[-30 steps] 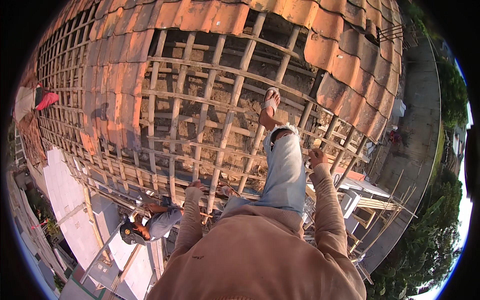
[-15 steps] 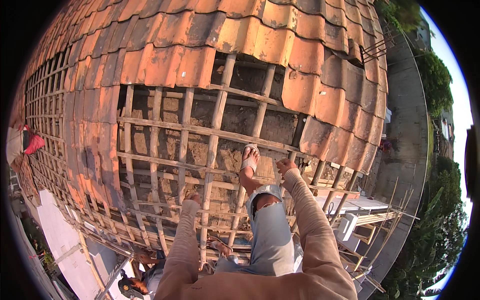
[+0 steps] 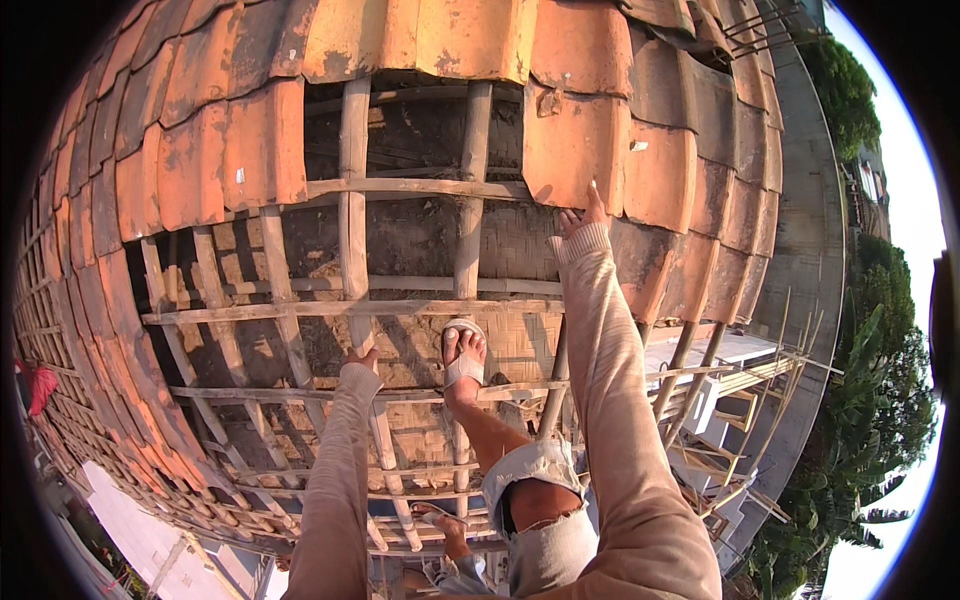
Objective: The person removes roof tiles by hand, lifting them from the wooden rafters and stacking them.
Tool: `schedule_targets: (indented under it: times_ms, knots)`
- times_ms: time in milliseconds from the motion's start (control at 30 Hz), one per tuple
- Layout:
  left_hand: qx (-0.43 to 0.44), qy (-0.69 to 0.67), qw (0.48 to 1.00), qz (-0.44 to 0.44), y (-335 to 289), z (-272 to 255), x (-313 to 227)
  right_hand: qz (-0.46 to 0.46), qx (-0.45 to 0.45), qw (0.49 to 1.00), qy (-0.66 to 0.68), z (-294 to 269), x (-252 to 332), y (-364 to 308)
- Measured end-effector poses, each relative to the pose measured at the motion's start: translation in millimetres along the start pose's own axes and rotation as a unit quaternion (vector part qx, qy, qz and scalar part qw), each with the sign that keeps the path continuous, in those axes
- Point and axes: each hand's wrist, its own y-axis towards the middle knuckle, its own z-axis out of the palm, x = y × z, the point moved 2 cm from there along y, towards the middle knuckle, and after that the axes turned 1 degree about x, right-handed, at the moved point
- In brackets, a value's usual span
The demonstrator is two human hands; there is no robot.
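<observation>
My right hand [image 3: 586,214] reaches up to the lower edge of an orange clay roof tile [image 3: 572,145], one finger lying against its face and the others at the rim. My left hand [image 3: 362,357] is closed round a round wooden rafter [image 3: 353,220], partly hidden by the cuff. Between my arms, my sandalled foot [image 3: 464,352] is on the roof frame near a crosswise batten [image 3: 420,309]. The frame lies bare here, with dark woven matting [image 3: 515,255] showing underneath.
Overlapping tiles [image 3: 225,150] border the bare frame above, left and right. A red cloth [image 3: 38,388] is at the far left. Another foot [image 3: 440,517] shows lower down. Beyond the roof's right edge are scaffold poles [image 3: 740,440], a grey wall [image 3: 810,230] and trees [image 3: 850,400].
My view has shifted up the roof. My right hand has moved from above the battens up to the tile edge. My left hand has moved up to a rafter.
</observation>
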Motion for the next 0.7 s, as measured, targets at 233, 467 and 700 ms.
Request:
schedule_targets:
  times_ms: [233,467,700]
  knots:
    - [-0.05,0.049,0.996,0.057,-73.2,18.0,-87.9,-0.18,0.048,0.978,-0.098,-8.8,7.0,-14.9]
    - [0.101,-0.263,0.921,0.271,-102.7,12.9,-254.3,-0.239,0.066,0.966,-0.071,35.6,0.8,-76.0]
    - [0.116,-0.209,0.928,0.287,-112.3,-44.5,-261.0,-0.24,0.123,0.949,-0.165,-0.3,58.3,-78.8]
